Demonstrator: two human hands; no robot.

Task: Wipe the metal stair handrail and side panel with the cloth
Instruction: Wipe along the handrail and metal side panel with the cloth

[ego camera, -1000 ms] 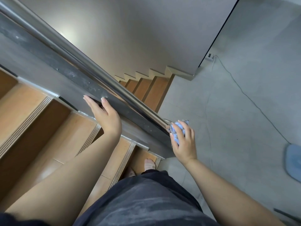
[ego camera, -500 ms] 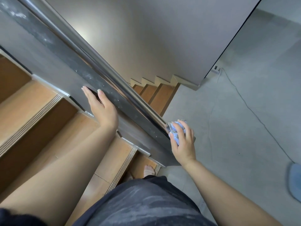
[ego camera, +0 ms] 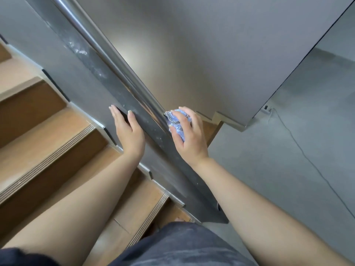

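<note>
Your right hand [ego camera: 189, 134] is closed around a bunched blue-and-white cloth [ego camera: 177, 122], fingers curled over the top of it, and presses it against the outer side of the metal handrail [ego camera: 115, 58] at the rail's lower stretch. The cloth shows a checked pattern at its upper edge, where it touches the rail; most of the rest is covered by your fingers. Your left hand [ego camera: 127, 129] holds nothing: it lies flat and open on the inner face of the side panel [ego camera: 76, 81], fingers extended and slightly spread, the thumb resting on the dark flat bar [ego camera: 107, 83] that runs directly beneath the round rail. The two hands sit opposite each other, with the bar and rail between them. The dark bar carries pale smudges and specks along its length, most visibly in the upper portion, well above both hands. The rail itself is polished and reflects light along its curve. The grey panel descends to wooden stair treads [ego camera: 48, 139] with ribbed nosing strips, on your left. To your right, beyond the rail, lies a grey floor [ego camera: 288, 150] with a thin cable [ego camera: 299, 148] trailing across it from a small fitting at the base of the wall [ego camera: 211, 45]. Your dark garment fills the bottom edge of the view.
</note>
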